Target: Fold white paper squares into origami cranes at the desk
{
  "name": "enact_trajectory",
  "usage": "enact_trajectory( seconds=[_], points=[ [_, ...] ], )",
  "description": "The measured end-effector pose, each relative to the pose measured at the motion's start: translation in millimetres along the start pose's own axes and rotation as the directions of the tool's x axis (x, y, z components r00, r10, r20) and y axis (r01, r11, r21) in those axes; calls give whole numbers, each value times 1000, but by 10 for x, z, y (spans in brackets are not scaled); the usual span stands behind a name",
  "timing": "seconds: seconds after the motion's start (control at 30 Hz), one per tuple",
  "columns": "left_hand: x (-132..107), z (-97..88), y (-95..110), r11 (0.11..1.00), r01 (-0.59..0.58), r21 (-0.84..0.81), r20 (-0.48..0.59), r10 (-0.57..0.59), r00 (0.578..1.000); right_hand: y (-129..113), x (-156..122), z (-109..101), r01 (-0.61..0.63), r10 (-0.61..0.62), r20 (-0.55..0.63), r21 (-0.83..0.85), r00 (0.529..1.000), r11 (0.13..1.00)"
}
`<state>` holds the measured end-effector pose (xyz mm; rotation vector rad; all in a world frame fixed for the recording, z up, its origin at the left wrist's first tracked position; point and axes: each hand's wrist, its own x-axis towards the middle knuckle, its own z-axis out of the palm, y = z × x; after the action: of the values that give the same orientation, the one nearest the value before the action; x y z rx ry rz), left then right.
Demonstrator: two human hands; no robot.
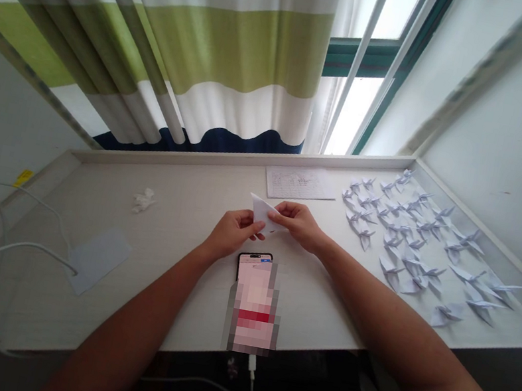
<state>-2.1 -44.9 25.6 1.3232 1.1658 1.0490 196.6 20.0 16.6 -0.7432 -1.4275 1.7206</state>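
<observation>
A folded piece of white paper is held just above the pale desk between both hands. My left hand pinches its near left edge. My right hand grips its right side with curled fingers. A phone with a lit screen lies on the desk right below my hands, plugged into a white cable at the desk's front edge.
Several folded paper cranes are spread over the right part of the desk. A written sheet lies at the back, a crumpled scrap to the left, a flat white sheet and cables further left. Curtain and window behind.
</observation>
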Motion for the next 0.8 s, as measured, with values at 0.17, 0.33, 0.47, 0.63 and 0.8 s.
enact_trajectory(
  seconds=[0.17, 0.33, 0.47, 0.63, 0.8],
  points=[
    [-30, -49, 36, 998, 12, 61, 88, -17, 996, -57, -33, 1, -80, 79, 50, 17, 996, 997],
    [-44, -44, 40, 992, 29, 124, 206, -55, 977, -86, -50, 10, -96, 94, 109, 11, 990, 995],
    [-38, -20, 18, 994, 17, 111, 194, -39, 980, -52, -44, 33, -46, 45, 51, 21, 998, 999],
    [-53, -13, 34, 988, -15, 155, 149, -9, 989, -39, -39, 40, 2, -2, 25, 17, 1000, 1000],
    [-84, 17, 35, 976, -34, 216, 163, -2, 987, -90, -48, 30, 22, -20, 44, -56, 999, 998]
  ],
)
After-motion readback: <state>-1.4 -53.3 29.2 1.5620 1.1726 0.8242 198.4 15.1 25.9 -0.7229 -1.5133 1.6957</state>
